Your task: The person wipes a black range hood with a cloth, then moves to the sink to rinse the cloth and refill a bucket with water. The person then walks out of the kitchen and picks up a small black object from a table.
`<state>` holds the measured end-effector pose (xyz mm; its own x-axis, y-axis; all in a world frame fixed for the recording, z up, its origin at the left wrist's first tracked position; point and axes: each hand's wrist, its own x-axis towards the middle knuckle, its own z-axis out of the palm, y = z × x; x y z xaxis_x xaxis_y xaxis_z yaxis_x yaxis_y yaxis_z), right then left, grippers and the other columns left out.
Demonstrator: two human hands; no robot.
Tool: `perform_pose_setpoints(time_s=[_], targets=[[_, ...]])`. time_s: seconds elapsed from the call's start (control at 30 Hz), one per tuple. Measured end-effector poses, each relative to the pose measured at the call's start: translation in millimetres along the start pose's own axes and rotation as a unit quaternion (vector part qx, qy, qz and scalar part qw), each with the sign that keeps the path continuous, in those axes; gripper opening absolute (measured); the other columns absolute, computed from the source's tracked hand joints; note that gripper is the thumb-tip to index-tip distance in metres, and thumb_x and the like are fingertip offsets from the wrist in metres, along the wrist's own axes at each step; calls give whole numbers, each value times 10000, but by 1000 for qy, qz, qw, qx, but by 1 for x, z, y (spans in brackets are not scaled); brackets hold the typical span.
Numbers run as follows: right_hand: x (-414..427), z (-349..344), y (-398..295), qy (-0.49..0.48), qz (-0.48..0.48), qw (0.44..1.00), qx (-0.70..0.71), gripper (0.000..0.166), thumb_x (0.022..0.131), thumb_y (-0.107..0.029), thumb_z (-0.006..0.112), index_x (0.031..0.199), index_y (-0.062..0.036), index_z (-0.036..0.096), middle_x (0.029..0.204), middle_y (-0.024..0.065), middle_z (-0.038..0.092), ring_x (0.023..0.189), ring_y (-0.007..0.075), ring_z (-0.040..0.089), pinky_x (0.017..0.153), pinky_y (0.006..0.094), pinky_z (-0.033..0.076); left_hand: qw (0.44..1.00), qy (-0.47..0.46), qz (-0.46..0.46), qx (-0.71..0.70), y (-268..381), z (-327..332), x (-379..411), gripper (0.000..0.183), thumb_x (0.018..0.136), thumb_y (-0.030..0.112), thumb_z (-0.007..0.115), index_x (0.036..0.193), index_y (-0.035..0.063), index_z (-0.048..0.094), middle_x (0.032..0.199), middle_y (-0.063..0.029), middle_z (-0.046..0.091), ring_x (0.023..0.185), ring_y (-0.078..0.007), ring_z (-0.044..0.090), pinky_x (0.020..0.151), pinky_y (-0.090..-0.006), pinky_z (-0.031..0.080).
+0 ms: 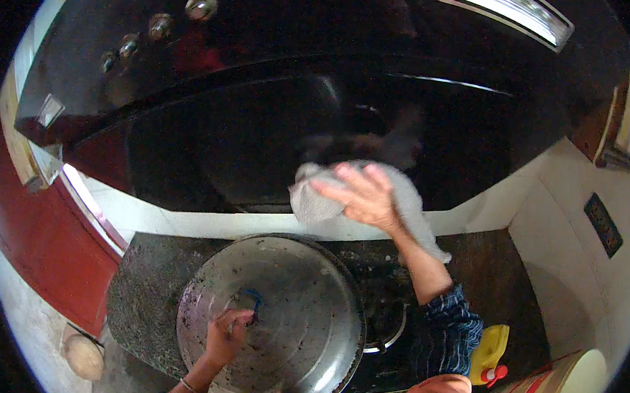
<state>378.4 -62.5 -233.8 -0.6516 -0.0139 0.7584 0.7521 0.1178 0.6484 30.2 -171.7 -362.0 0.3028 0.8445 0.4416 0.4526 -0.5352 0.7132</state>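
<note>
My right hand [367,197] lies spread on a light grey cloth [315,199], against the lower part of a glossy black panel [214,151] above the stove. The cloth hangs past my wrist on the right. My left hand [232,327] is at the small blue handle [255,300] of a large round metal lid [293,348], its fingers closed around the handle's lower end. The lid covers whatever is beneath it. To its right, part of a black gas stove [383,311] shows a curved bright metal edge.
A yellow bottle with a red cap [490,354] stands at the right, beside a large striped bucket [531,392]. A black socket plate [603,225] is on the tiled wall. Several round knobs [201,7] line the upper left. A round tan object [83,356] sits lower left.
</note>
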Motion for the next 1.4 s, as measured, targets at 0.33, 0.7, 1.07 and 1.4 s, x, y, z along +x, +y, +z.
perform_pose_setpoints(time_s=[0.33, 0.7, 1.07, 1.4], targets=[[129, -22, 5, 125, 12, 991, -38, 445, 875, -361, 357, 1246, -144, 472, 1360, 37, 385, 1267, 213, 337, 993, 396, 263, 995, 31, -84, -34, -6, 12, -2, 161, 790, -2, 523, 906, 47, 623, 817, -110, 634, 744, -234, 618, 670, -313, 471], [32, -16, 26, 19, -100, 995, -17, 363, 815, -221, 383, 1083, -83, 587, 1340, 8, 411, 1234, 219, 383, 1047, 446, 232, 999, -20, -21, -23, 12, 28, 6, 180, 797, -2, 511, 918, 61, 629, 810, -113, 633, 734, -233, 619, 651, -306, 473], [-4, -33, 29, 197, 327, 921, -80, 589, 747, -451, 575, 1217, -114, 468, 1271, 131, 414, 1107, 295, 444, 947, 446, 353, 997, 8, -79, 9, -14, -7, -19, 198, 780, -20, 496, 907, 43, 634, 784, -123, 626, 737, -235, 619, 667, -308, 472], [84, 1, -10, 69, -98, 993, 0, 517, 682, -189, 548, 1196, -140, 521, 1250, -31, 466, 1125, 107, 448, 936, 346, 300, 997, 1, -72, -1, 12, -3, -9, 202, 805, -25, 469, 934, 16, 619, 824, -125, 625, 774, -211, 618, 686, -284, 470]])
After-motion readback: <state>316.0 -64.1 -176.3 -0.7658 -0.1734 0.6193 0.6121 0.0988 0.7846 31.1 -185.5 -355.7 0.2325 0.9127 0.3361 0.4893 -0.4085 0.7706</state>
